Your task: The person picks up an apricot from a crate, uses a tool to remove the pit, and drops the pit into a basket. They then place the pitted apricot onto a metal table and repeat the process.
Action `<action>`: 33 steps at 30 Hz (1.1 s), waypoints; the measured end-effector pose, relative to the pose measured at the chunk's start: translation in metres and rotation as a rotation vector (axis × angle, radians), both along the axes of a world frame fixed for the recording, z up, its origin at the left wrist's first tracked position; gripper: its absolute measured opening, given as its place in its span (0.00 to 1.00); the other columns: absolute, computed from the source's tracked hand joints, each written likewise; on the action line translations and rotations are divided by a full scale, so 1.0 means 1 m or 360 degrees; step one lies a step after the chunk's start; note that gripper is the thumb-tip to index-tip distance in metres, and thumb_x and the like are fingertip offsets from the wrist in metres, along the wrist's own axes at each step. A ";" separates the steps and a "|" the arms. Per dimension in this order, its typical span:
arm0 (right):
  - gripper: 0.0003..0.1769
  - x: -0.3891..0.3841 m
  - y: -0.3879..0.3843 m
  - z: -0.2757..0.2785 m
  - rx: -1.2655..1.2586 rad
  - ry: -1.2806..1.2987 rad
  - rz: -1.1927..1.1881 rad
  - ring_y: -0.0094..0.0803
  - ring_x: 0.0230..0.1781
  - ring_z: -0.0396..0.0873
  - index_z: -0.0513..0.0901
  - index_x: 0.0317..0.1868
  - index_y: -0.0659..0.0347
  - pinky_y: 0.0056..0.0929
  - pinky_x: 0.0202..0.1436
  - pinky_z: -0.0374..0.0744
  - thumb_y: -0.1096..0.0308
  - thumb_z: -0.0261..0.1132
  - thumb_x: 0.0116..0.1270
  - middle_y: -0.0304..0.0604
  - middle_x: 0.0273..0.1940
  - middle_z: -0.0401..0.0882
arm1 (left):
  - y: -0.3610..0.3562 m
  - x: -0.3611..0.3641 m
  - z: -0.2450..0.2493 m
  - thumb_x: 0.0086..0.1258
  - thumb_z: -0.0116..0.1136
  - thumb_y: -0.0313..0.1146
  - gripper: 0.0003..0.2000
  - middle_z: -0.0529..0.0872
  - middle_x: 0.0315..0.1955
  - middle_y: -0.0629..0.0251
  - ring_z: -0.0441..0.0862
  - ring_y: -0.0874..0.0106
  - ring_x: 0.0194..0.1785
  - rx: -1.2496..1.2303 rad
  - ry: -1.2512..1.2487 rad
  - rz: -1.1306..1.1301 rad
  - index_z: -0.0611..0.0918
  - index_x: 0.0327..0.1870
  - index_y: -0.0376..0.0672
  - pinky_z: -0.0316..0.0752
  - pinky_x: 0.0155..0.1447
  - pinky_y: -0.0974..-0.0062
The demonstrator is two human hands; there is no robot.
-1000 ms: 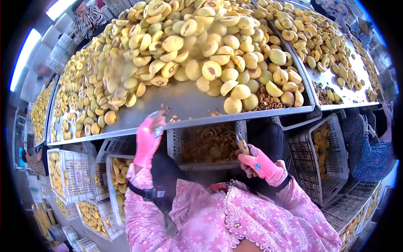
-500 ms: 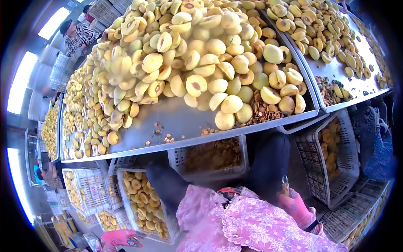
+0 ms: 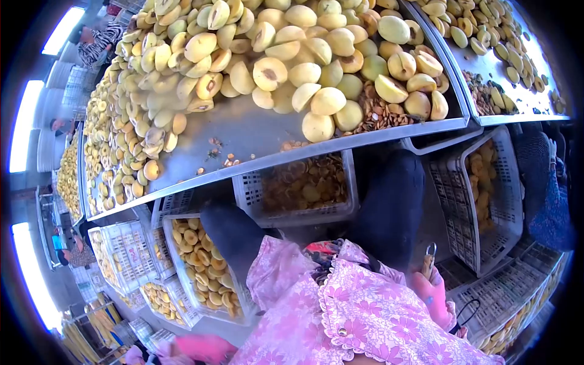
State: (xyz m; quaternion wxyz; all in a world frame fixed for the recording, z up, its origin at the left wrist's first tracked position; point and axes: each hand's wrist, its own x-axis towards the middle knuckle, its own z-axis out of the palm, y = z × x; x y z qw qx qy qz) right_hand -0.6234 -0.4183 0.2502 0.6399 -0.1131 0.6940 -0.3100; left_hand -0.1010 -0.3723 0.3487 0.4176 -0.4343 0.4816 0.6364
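Observation:
My right hand (image 3: 431,297), in a pink glove, is closed around a small tool (image 3: 428,263) with a wooden handle and a looped metal end pointing up. It is beside my right knee, below the table edge. Low at the left, my left hand (image 3: 205,347), also pink-gloved, is blurred by motion near a crate of halved fruit (image 3: 204,267); its fingers cannot be made out. Ahead, a big heap of yellow, peach-like fruit (image 3: 267,73), many pieces halved, lies on the metal table (image 3: 243,131). Brown pits (image 3: 380,115) gather at its near right.
Between my knees stands a crate (image 3: 243,191) of pits and scraps. Another fruit crate (image 3: 447,207) leans at the right, with stacked crates (image 3: 128,249) at the left. A raised metal rim (image 3: 292,156) edges the table. People sit at the far left and right.
My left hand has moved right, toward my lap, and is now blurred. My right hand still grips the tool, slightly farther right in view. The view has tilted and shifted a little.

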 end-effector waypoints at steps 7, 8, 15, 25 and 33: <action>0.21 0.037 -0.099 0.036 -0.0355 -0.0307 0.0271 0.20 0.13 0.68 0.67 0.54 0.63 0.18 0.16 0.69 0.65 0.60 0.64 0.36 0.22 0.72 | -0.268 -0.078 0.002 0.63 0.59 0.50 0.24 0.84 0.34 0.57 0.82 0.71 0.37 -0.1755 0.0107 0.0489 0.78 0.47 0.35 0.77 0.40 0.73; 0.20 0.044 -0.109 0.037 -0.0412 -0.0353 0.0284 0.20 0.13 0.68 0.67 0.54 0.63 0.18 0.16 0.69 0.65 0.60 0.65 0.36 0.22 0.72 | -0.288 -0.094 -0.015 0.63 0.59 0.50 0.24 0.84 0.34 0.56 0.81 0.71 0.38 -0.1687 0.0040 0.1156 0.78 0.48 0.35 0.76 0.41 0.72; 0.20 0.088 -0.154 0.009 -0.0590 -0.0661 0.0478 0.20 0.14 0.68 0.67 0.55 0.61 0.18 0.16 0.69 0.66 0.60 0.65 0.36 0.25 0.72 | -0.371 -0.162 -0.157 0.54 0.69 0.47 0.32 0.81 0.41 0.47 0.82 0.58 0.43 -0.2499 -0.0233 0.1634 0.72 0.50 0.30 0.75 0.48 0.68; 0.17 0.120 -0.182 0.002 -0.0733 -0.0514 0.1089 0.17 0.22 0.69 0.68 0.54 0.61 0.17 0.25 0.70 0.66 0.59 0.67 0.34 0.29 0.71 | -0.308 -0.125 -0.162 0.65 0.53 0.30 0.18 0.78 0.50 0.53 0.80 0.57 0.46 -0.1182 0.1358 0.3105 0.70 0.55 0.34 0.80 0.44 0.55; 0.17 0.173 -0.177 -0.006 -0.1103 -0.0139 0.1536 0.33 0.22 0.74 0.69 0.49 0.63 0.33 0.27 0.72 0.67 0.61 0.64 0.44 0.25 0.74 | -0.233 -0.140 -0.123 0.71 0.47 0.47 0.20 0.82 0.43 0.57 0.81 0.63 0.45 -0.0709 0.1363 0.3270 0.75 0.53 0.40 0.79 0.47 0.60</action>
